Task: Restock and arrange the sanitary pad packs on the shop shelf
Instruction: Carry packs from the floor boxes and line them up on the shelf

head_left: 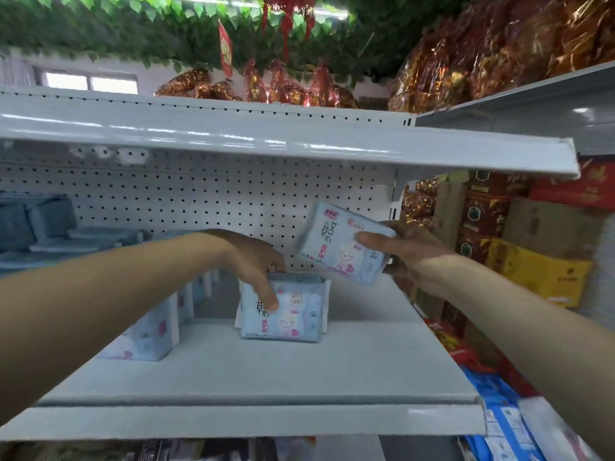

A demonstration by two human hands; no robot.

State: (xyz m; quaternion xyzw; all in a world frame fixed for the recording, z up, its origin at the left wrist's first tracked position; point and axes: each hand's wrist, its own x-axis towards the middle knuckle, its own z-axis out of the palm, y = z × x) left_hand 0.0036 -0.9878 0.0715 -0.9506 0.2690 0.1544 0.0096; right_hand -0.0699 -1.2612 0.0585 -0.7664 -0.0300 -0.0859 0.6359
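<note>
- We see the left hand reaching down over the standing pack. Its thumb is pressed on the printed front and its fingers are curled over the top edge, so it grips the pack from above.
- That standing pack sits upright on the shelf, about mid-depth, with its front towards us. There seems to be a second pack right behind it, though we cannot tell for sure from this angle.
- The right hand holds the raised pack in the air, above and just to the right of the standing one, and the two packs are apart. The thumb lies across the front and the fingers wrap round the back and the right end.
- The raised pack is tilted, with its left end higher, and it hangs in front of the pegboard.
- Both packs are pale blue soft plastic with dark characters, pink lettering and a white cartoon rabbit face with pink hearts.
- A row of packs of the same kind stands at the left of the shelf, partly hidden by the left forearm and well apart from the gripped one.
- Grey packs are stacked at the far left, under the upper shelf.
- Cartons are piled beyond the shelf's right end.
</note>
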